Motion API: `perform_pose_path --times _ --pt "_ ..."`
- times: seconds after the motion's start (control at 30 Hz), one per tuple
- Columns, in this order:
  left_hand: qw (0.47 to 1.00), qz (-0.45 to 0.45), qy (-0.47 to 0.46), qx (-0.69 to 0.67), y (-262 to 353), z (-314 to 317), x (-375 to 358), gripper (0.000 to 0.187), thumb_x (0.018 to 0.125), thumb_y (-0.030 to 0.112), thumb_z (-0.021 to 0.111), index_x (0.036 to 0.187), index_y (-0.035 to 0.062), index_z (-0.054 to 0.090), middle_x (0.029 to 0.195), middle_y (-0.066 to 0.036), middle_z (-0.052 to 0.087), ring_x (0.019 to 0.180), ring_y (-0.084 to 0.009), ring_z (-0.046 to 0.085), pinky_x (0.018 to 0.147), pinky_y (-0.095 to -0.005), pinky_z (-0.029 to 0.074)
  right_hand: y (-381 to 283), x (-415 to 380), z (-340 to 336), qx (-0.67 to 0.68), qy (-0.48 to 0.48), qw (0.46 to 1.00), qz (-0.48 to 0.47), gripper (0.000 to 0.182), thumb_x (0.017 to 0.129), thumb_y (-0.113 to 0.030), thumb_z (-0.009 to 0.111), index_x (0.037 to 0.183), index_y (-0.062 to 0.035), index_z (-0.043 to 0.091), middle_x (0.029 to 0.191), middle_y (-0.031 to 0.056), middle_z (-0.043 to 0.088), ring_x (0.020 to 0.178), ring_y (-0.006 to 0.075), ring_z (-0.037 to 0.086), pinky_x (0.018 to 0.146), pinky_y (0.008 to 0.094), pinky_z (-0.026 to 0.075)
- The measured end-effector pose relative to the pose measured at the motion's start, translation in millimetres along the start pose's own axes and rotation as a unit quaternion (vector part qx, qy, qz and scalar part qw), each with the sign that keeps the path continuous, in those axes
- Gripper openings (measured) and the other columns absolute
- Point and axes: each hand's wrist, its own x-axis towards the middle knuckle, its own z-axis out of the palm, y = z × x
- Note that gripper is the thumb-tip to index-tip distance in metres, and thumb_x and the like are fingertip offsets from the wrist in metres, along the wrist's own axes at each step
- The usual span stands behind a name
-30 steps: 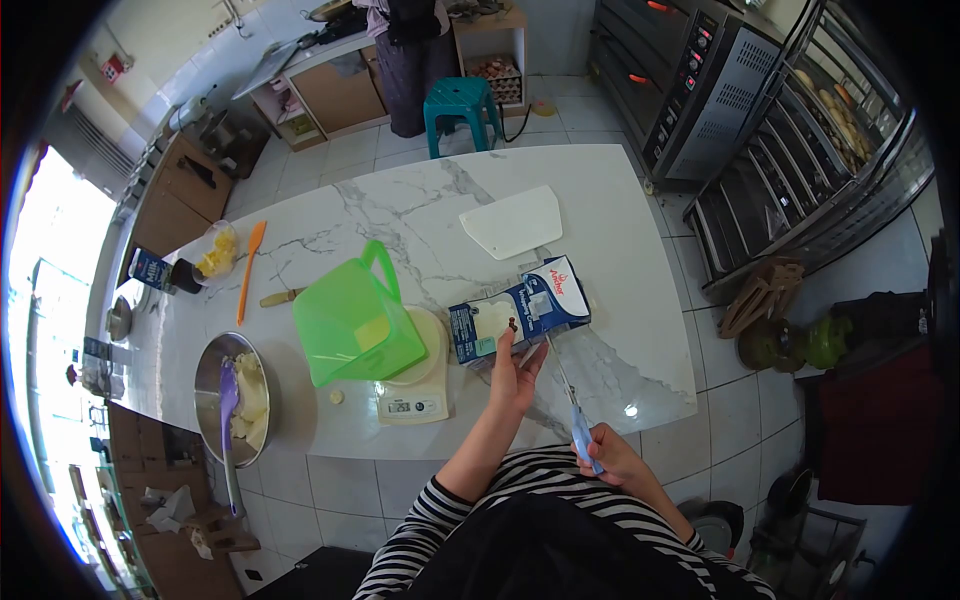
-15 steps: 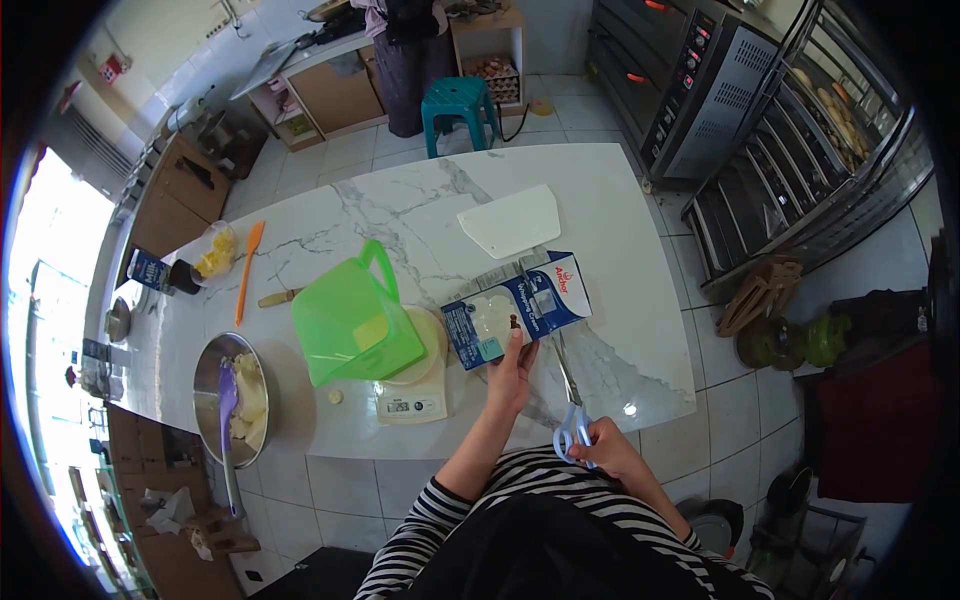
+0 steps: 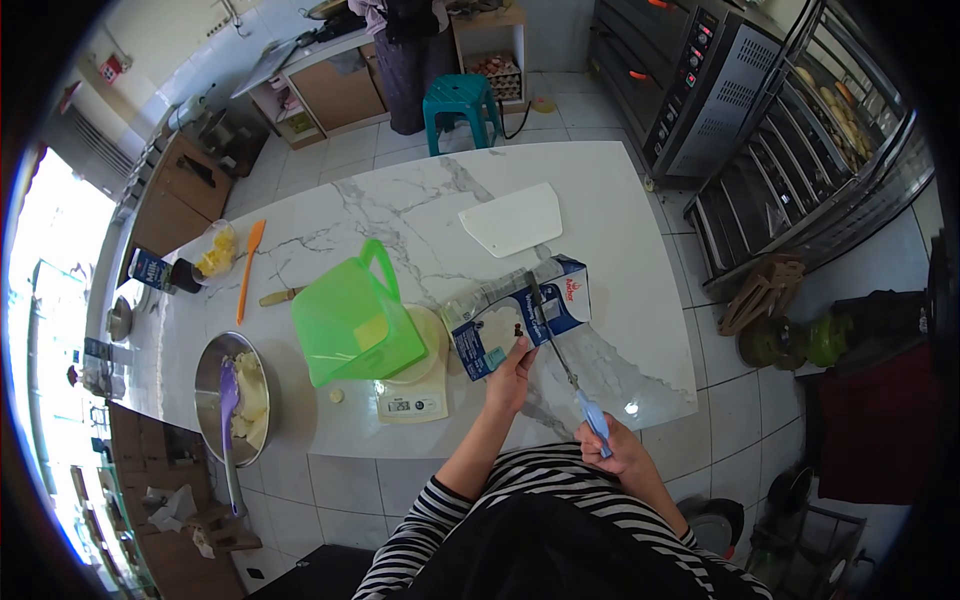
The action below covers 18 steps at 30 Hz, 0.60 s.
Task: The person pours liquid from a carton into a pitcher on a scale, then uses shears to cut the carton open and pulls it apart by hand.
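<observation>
My left hand (image 3: 511, 380) grips the lower edge of a blue and white whipping cream carton (image 3: 490, 338) above the marble table. My right hand (image 3: 612, 447) is closed round the light blue handles of scissors (image 3: 592, 415), whose blades lie across the carton near its white end. Left of the carton, a green plastic jug (image 3: 350, 330) rests tilted on a white kitchen scale (image 3: 425, 400). A white scraper board (image 3: 513, 220) lies beyond the carton.
At the table's left edge is a steel bowl (image 3: 207, 385) with pale cream and a purple spatula (image 3: 229, 400). An orange spatula (image 3: 246, 280), a brush, a cup of yellow pieces (image 3: 216, 255) and a milk carton (image 3: 150, 270) lie behind. A person (image 3: 415, 65) stands past a green stool (image 3: 462, 105).
The scissors have moved up and left from beside the carton onto it, and their handles have turned edge-on. My right hand has shifted slightly. The carton has tilted a little.
</observation>
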Motion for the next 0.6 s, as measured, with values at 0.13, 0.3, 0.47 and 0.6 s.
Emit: perform_pose_path --times 0.13,0.3,0.47,0.6 --pt "0.998 -0.028 -0.005 0.053 2.0 1.4 -2.8 0.025 0.076 -0.001 0.053 0.099 0.0076 0.049 0.093 -0.002 0.055 0.086 -0.0126 0.055 0.074 -0.0254 0.048 -4.4 3.1 -9.6 0.031 -0.071 0.997 0.0 0.047 0.07 -0.051 0.055 0.053 -0.0094 0.04 0.052 -0.0061 0.03 0.039 0.0022 0.018 0.036 0.0173 0.017" --pt "0.996 -0.048 -0.036 0.072 3.1 2.8 -3.3 0.026 0.076 -0.001 0.052 0.1 0.0081 0.049 0.092 -0.001 0.055 0.084 -0.0126 0.054 0.075 -0.0284 0.047 6.1 4.8 -8.5 0.054 -0.08 0.994 -0.048 0.048 0.071 -0.052 0.053 0.055 -0.0095 0.04 0.052 -0.0063 0.029 0.037 0.0024 0.017 0.035 0.0174 0.016" --pt "0.997 -0.039 -0.03 0.052 -5.2 -1.8 -4.0 0.026 0.076 -0.001 0.052 0.1 0.0079 0.049 0.093 -0.002 0.055 0.085 -0.0127 0.054 0.075 -0.0277 0.047 11.0 5.1 5.5 0.104 -0.049 0.991 -0.064 0.046 0.072 -0.05 0.054 0.056 -0.0093 0.04 0.052 -0.0055 0.03 0.038 0.0028 0.018 0.036 0.0177 0.017" --pt "0.998 -0.001 -0.021 0.057 -15.8 -3.8 -5.5 0.027 0.076 -0.001 0.052 0.101 0.0085 0.049 0.094 -0.001 0.054 0.087 -0.0123 0.054 0.076 -0.0283 0.045 16.3 4.4 18.0 -0.013 0.068 0.994 -0.082 0.046 0.065 -0.05 0.061 0.059 -0.0098 0.04 0.055 -0.0059 0.03 0.041 0.0024 0.02 0.038 0.0173 0.017"
